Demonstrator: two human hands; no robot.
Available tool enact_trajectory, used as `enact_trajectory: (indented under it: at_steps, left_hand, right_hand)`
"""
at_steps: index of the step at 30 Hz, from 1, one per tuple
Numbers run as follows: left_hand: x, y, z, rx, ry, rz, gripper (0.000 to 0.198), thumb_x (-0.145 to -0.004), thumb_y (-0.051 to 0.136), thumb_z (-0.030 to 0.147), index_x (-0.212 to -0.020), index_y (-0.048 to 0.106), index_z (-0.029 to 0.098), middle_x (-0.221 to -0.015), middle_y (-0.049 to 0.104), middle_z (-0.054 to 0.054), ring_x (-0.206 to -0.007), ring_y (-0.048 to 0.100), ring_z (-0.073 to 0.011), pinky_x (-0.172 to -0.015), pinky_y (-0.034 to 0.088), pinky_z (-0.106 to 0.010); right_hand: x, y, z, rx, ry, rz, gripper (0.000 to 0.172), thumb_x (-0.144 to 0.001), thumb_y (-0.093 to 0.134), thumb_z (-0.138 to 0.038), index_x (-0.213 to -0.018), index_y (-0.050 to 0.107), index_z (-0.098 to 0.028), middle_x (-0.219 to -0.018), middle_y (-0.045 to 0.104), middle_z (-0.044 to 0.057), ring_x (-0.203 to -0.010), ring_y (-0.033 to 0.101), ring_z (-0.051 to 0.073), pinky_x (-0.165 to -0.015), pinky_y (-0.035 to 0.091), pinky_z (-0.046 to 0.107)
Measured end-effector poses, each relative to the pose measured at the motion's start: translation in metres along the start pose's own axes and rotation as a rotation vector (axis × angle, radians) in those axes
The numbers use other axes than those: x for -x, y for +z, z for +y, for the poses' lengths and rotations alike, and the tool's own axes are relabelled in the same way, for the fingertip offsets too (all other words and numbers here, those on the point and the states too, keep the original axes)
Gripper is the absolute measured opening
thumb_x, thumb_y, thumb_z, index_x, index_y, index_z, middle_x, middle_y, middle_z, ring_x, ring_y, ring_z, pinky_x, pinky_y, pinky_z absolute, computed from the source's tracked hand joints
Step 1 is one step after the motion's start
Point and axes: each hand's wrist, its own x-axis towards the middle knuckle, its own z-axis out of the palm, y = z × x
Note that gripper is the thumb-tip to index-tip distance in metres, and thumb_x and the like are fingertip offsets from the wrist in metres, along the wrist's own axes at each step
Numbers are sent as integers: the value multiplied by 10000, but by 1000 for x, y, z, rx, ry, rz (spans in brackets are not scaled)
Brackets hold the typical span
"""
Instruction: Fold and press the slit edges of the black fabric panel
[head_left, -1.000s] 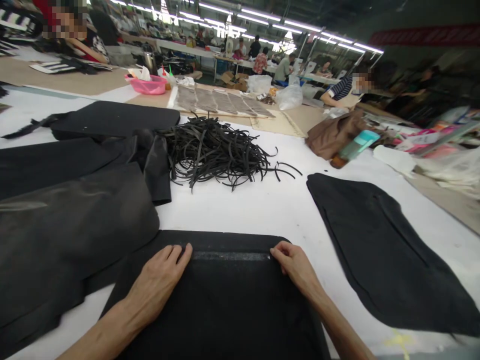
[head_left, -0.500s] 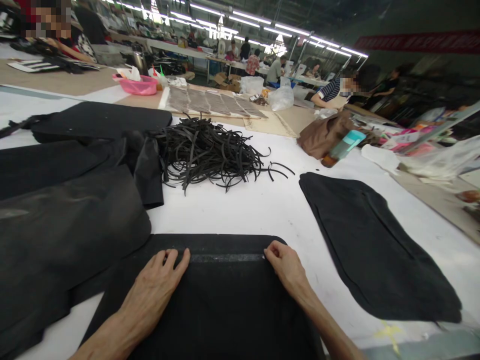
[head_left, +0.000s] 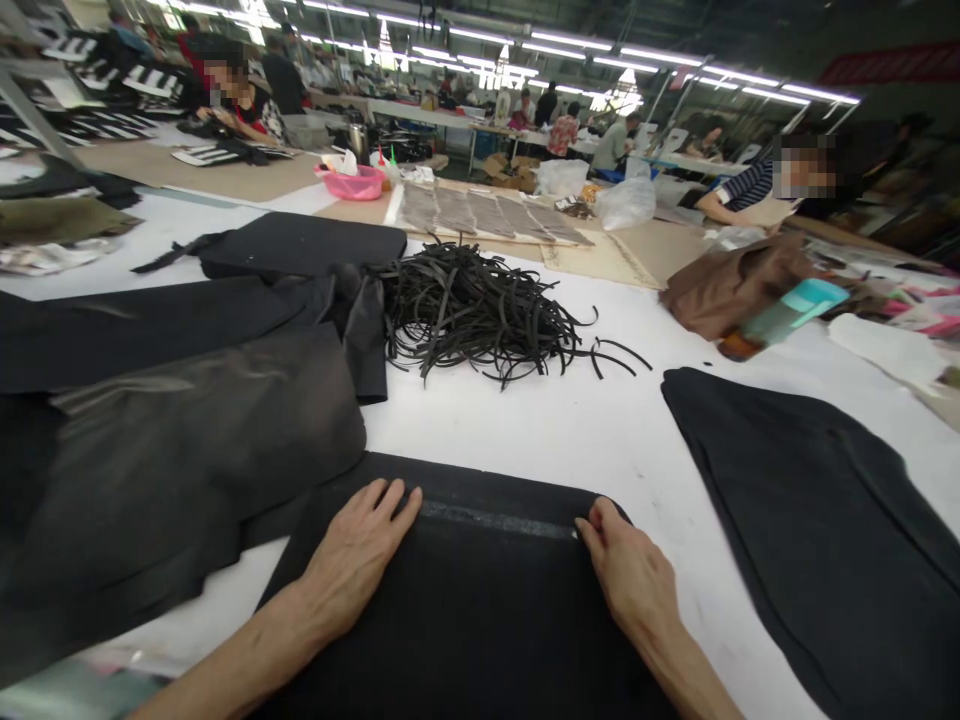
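A black fabric or leather-like panel point(head_left: 480, 610) with rounded top corners lies in front of me. A shiny grey strip point(head_left: 495, 519) runs across it just below its far edge. At the strip's left end rests my left hand point(head_left: 367, 530), palm down, fingers bent a little and apart, pressing on the panel. My right hand point(head_left: 630, 560) is at the strip's right end, with thumb and fingertips drawn together near the panel's corner. A tiny white speck shows by that thumb; what the fingertips pinch is too small to make out.
Black cut pieces point(head_left: 210, 430) overlap at left. Beyond the panel is a heap of thin black strips point(head_left: 480, 310). A stack of black panels point(head_left: 817, 500) lies at right, near a brown bag point(head_left: 735, 285) and a bottle point(head_left: 787, 318). Farther back are a pink basket point(head_left: 352, 183) and co-workers.
The view has turned left, so everything sits farther right in the picture. Both hands keep their places at the two ends of the strip, the left lying a little flatter.
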Motion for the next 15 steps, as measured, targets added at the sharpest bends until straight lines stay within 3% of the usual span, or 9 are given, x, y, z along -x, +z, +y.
enact_trajectory:
  at_steps: [6,10,13,15]
  left_hand:
    - [12,4,-17,80,-102,43,509,-753,343,-34,-1206,512,124,-1224,516,-113,-1114,450,-225,-982,371,-357]
    - [9,-3,-17,71,-137,64,463,-751,334,-25,-1148,541,93,-1227,498,-124,-1126,424,-239,-986,351,-366]
    - [-3,-12,-4,103,15,57,486,-730,422,30,-1209,472,92,-1238,474,-120,-1127,406,-240,-1006,321,-369]
    - [-15,-15,9,131,152,-4,657,-645,566,97,-1276,385,106,-1253,447,-119,-1123,400,-258,-1007,318,-383]
  right_hand:
    - [-6,4,11,-108,12,-33,238,-844,402,-417,-691,371,-238,-554,503,-32,-549,495,163,-526,320,270]
    - [3,1,4,13,-35,143,143,-877,366,-286,-902,490,-220,-829,605,30,-652,550,181,-547,366,289]
    - [14,0,-22,158,-308,317,275,-850,370,-116,-1057,534,-194,-1002,587,65,-820,555,206,-666,409,319]
    - [20,5,-44,194,-554,332,356,-804,416,-44,-1091,556,-202,-1029,588,57,-921,531,212,-788,407,335]
